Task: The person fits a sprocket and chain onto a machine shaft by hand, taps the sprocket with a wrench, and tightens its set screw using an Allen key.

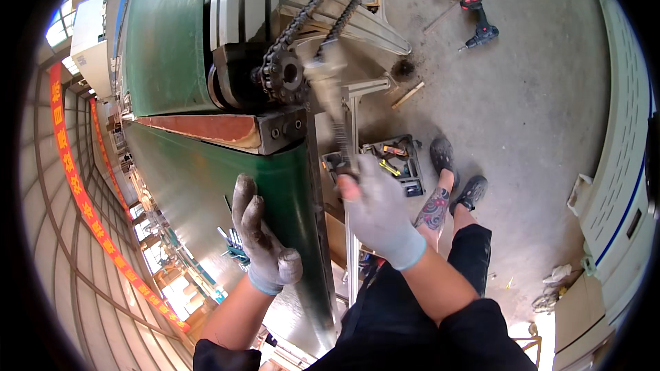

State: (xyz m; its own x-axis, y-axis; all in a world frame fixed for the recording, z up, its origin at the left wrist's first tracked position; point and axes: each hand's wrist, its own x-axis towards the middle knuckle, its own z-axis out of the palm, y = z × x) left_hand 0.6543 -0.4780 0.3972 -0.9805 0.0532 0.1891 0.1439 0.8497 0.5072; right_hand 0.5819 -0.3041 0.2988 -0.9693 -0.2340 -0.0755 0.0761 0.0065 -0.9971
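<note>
Banner (87, 216) bears yellow characters (104, 239); right grip (381, 211) holds blurred tool (335, 108), left grip (265, 240) wide

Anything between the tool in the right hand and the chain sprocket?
Nothing visible stands between the upper end of the blurred tool in the right hand and the sprocket. Blur hides whether they touch.

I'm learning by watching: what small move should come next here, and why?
Probably steady the tool in the right hand before bringing it any nearer the sprocket: its far end looks blurred close beside the sprocket and chain, while the open left hand is apart from both.
</note>
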